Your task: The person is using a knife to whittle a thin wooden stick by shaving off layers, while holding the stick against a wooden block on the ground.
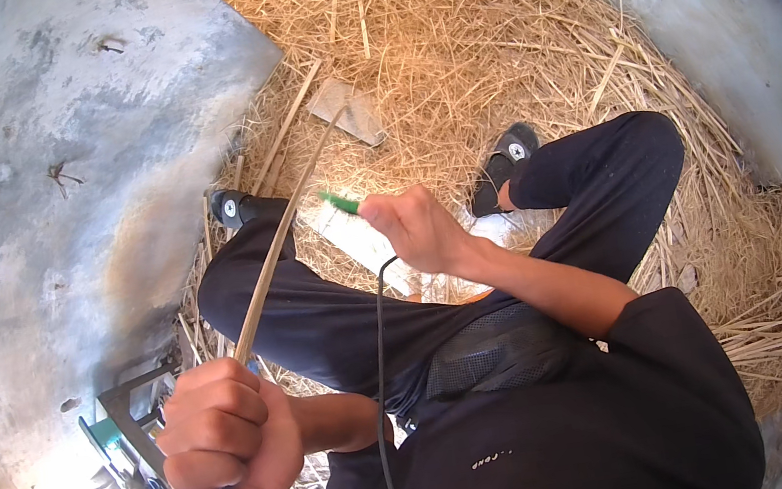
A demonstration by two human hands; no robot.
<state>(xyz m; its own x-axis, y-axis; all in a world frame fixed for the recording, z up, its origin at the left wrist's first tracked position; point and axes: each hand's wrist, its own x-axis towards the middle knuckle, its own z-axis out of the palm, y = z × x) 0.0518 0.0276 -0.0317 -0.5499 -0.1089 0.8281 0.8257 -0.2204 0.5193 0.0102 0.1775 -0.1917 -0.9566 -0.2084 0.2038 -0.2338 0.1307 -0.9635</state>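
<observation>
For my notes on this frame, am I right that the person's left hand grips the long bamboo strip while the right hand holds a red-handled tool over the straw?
Not quite: the handle is green, not red. In the head view the left hand is shut around the long bamboo strip, and the right hand holds a green-handled tool over the straw.

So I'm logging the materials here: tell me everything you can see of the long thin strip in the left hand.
The strip is a long, thin, pale tan sliver, bamboo or cane by its look. Its lower end sits clenched in the left hand, and it rises slanting up and right across the dark trouser leg toward the straw, bending slightly. Its far tip blends into the straw.
</observation>
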